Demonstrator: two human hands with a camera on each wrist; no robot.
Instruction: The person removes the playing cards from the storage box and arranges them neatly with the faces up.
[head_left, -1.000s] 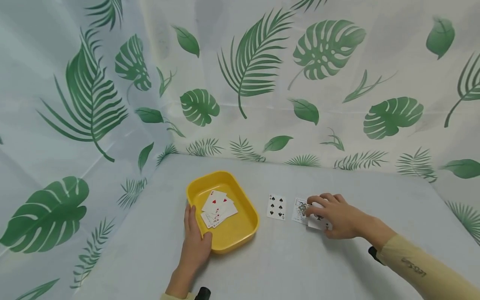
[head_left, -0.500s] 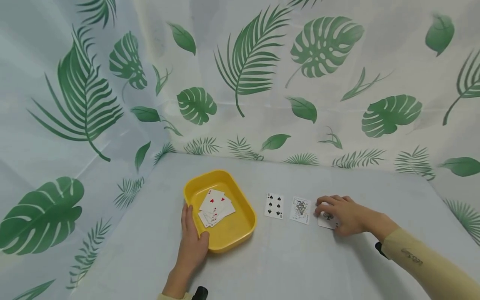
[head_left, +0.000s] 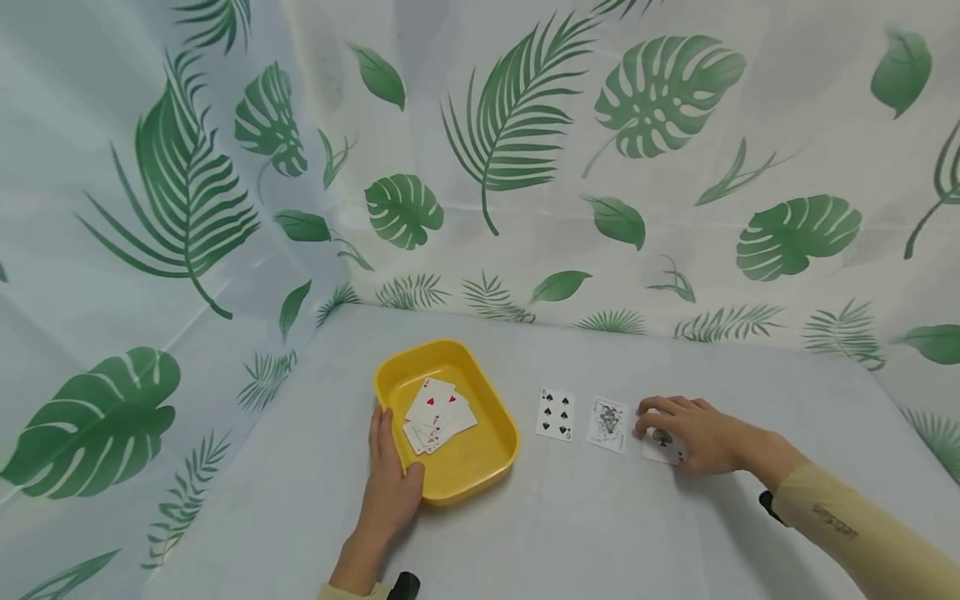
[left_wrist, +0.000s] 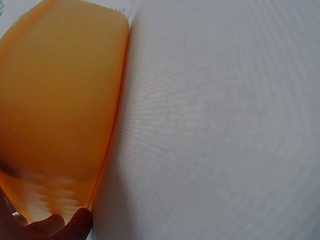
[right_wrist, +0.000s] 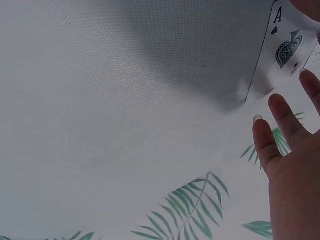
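Note:
A yellow tray (head_left: 491, 454) stands left of centre in the head view, several playing cards (head_left: 438, 417) lying loosely piled in it, hearts among them. My left hand (head_left: 390, 492) grips its near left side, thumb at the rim, fingers along the outer wall. The tray's orange-looking wall (left_wrist: 60, 100) fills the left of the left wrist view. To the tray's right lie a six of spades (head_left: 556, 414) and a joker (head_left: 607, 424), face up. Beside the joker, my right hand (head_left: 708, 437) holds an ace of spades (right_wrist: 285, 45) by its edges, low at the table; the fingers partly cover it.
A pale cloth (head_left: 570, 525) covers the table. Behind and to the left hang white curtains (head_left: 525, 258) printed with green leaves. Small gaps separate the cards in the row.
My right hand has moved right with the ace of spades, from overlapping the joker to a spot beside it, uncovering the joker. My left hand has stayed on the tray.

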